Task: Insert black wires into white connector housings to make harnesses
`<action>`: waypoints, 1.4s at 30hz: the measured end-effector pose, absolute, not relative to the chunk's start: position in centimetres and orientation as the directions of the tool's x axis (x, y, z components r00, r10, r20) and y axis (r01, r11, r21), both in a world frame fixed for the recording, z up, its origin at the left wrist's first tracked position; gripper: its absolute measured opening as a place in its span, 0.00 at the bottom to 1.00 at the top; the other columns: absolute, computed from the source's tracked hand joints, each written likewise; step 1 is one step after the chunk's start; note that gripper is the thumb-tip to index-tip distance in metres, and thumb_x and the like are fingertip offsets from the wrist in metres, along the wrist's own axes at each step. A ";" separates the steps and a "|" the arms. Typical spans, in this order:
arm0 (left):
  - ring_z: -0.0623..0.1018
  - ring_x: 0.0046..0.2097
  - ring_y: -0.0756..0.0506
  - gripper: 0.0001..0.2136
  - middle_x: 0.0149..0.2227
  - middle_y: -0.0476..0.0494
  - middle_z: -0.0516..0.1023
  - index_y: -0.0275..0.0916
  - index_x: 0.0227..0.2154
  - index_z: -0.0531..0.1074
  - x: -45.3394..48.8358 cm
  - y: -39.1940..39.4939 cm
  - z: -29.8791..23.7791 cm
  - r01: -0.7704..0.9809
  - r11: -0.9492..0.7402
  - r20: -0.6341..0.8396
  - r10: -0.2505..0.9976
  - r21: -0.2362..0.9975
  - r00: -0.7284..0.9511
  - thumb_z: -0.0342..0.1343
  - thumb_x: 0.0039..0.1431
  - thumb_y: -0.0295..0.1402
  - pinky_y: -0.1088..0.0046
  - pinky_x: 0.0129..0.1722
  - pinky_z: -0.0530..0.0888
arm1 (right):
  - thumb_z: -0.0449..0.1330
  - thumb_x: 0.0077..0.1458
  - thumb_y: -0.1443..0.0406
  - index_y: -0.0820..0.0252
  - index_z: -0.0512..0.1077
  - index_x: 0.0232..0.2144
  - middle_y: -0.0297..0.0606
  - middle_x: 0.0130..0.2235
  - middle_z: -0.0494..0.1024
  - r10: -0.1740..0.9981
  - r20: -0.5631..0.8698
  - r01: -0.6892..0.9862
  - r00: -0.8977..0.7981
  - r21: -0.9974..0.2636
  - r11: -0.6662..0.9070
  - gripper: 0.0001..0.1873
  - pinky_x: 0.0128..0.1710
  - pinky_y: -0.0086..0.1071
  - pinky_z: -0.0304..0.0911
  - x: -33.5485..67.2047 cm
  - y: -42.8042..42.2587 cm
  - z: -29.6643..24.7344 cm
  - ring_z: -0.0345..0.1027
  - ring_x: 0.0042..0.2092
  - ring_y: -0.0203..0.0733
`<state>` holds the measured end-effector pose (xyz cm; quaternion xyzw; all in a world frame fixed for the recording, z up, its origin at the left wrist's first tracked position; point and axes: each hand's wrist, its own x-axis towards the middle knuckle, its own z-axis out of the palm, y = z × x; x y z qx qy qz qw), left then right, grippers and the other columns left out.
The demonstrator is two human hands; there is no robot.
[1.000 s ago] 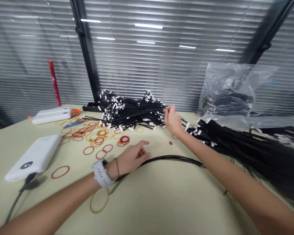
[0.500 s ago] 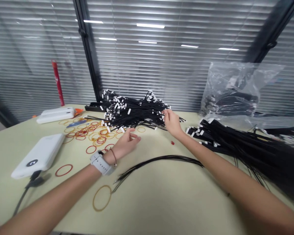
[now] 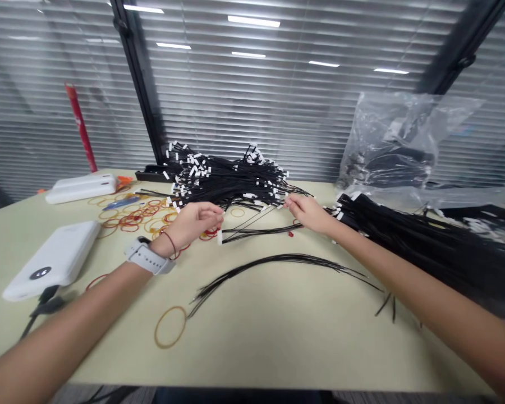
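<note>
My right hand (image 3: 307, 212) pinches black cables (image 3: 263, 230) near their right end, in front of the big cable pile (image 3: 231, 178). These cables stretch left to a white connector (image 3: 220, 237) just below the fingertips of my left hand (image 3: 198, 220). My left fingers are curled together; what lies between them, if anything, is too small to make out. Closer to me, a separate bundle of thin black cables (image 3: 273, 258) lies curved on the table. A small red piece (image 3: 290, 234) rests below my right hand.
Red and yellow rubber bands (image 3: 141, 215) spread behind my left wrist, and one yellow band (image 3: 170, 327) lies nearer. Two white power banks (image 3: 53, 261) are at left. A thick black cable bundle (image 3: 408, 241) and a clear plastic bag (image 3: 389, 151) are at right.
The cables with the white connector now stretch between my hands, away from the pile. My left hand has moved left and its fingers have drawn together. The view has shifted slightly.
</note>
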<state>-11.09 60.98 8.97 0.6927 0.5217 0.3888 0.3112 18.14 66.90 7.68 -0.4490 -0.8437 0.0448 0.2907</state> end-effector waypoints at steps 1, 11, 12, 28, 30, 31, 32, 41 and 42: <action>0.77 0.31 0.45 0.15 0.30 0.42 0.77 0.34 0.36 0.71 -11.1 60.9 8.6 0.513 -0.267 0.194 0.962 0.816 0.192 0.57 0.47 0.38 0.70 0.30 0.73 | 0.48 0.59 0.59 0.64 0.66 0.32 0.34 0.31 0.69 0.782 0.424 0.732 -0.457 -0.320 0.601 0.14 0.34 0.31 0.60 18.4 66.9 7.2 0.63 0.31 0.32; 0.72 0.27 0.48 0.06 0.24 0.51 0.72 0.38 0.26 0.72 -11.6 59.7 6.8 0.726 -0.388 0.170 0.918 0.568 0.357 0.52 0.48 0.33 0.74 0.27 0.66 | 0.48 0.58 0.63 0.64 0.65 0.41 0.44 0.41 0.66 0.657 0.356 0.632 -0.664 -0.201 0.748 0.12 0.45 0.36 0.56 14.7 62.1 8.2 0.60 0.44 0.42; 0.71 0.26 0.49 0.05 0.23 0.51 0.72 0.38 0.25 0.71 -11.5 59.7 6.9 0.731 -0.393 0.168 0.916 0.557 0.365 0.52 0.48 0.33 0.75 0.27 0.65 | 0.50 0.57 0.62 0.62 0.66 0.39 0.40 0.39 0.68 0.623 0.306 0.587 -0.719 -0.211 0.781 0.11 0.43 0.33 0.57 13.8 61.1 8.5 0.62 0.41 0.39; 0.71 0.27 0.48 0.09 0.25 0.48 0.73 0.35 0.29 0.71 -11.9 58.1 7.5 0.726 -0.378 0.047 0.901 0.574 0.432 0.49 0.53 0.35 0.75 0.27 0.66 | 0.49 0.57 0.68 0.63 0.64 0.32 0.39 0.36 0.66 0.532 0.104 0.499 -0.840 -0.238 0.834 0.05 0.39 0.32 0.57 10.0 57.1 7.2 0.58 0.39 0.39; 0.70 0.26 0.49 0.09 0.23 0.49 0.72 0.35 0.29 0.71 -11.7 58.2 7.5 0.732 -0.382 0.044 0.899 0.564 0.436 0.49 0.54 0.34 0.76 0.26 0.65 | 0.51 0.57 0.66 0.63 0.63 0.36 0.40 0.39 0.66 0.505 0.117 0.475 -0.855 -0.211 0.854 0.06 0.40 0.32 0.56 9.6 56.9 7.3 0.58 0.42 0.40; 0.70 0.26 0.49 0.09 0.23 0.49 0.71 0.35 0.29 0.71 -11.7 58.2 7.5 0.733 -0.386 0.043 0.897 0.560 0.440 0.49 0.54 0.34 0.76 0.25 0.65 | 0.51 0.57 0.66 0.63 0.63 0.37 0.41 0.39 0.66 0.480 0.123 0.456 -0.868 -0.181 0.871 0.06 0.40 0.33 0.56 9.3 56.8 7.2 0.58 0.42 0.40; 0.70 0.26 0.49 0.09 0.23 0.49 0.71 0.35 0.30 0.71 -11.7 58.2 7.4 0.733 -0.391 0.042 0.894 0.557 0.445 0.49 0.54 0.33 0.76 0.25 0.65 | 0.50 0.58 0.65 0.63 0.63 0.36 0.41 0.39 0.66 0.451 0.125 0.434 -0.884 -0.141 0.890 0.06 0.40 0.34 0.56 9.1 56.8 7.2 0.58 0.42 0.41; 0.70 0.27 0.50 0.07 0.26 0.49 0.72 0.36 0.30 0.71 -11.7 57.9 7.0 0.741 -0.406 0.093 0.900 0.535 0.426 0.49 0.53 0.32 0.76 0.26 0.65 | 0.45 0.55 0.75 0.63 0.60 0.29 0.40 0.35 0.64 0.412 0.091 0.406 -0.907 -0.073 0.911 0.07 0.36 0.32 0.54 9.0 57.3 6.7 0.55 0.36 0.38; 0.70 0.28 0.49 0.08 0.27 0.48 0.72 0.36 0.31 0.72 -11.6 57.8 6.8 0.743 -0.404 0.113 0.905 0.534 0.411 0.49 0.53 0.32 0.76 0.27 0.65 | 0.45 0.53 0.76 0.63 0.60 0.29 0.40 0.35 0.64 0.428 0.092 0.421 -0.899 -0.093 0.903 0.08 0.36 0.32 0.54 9.2 57.4 6.6 0.55 0.36 0.38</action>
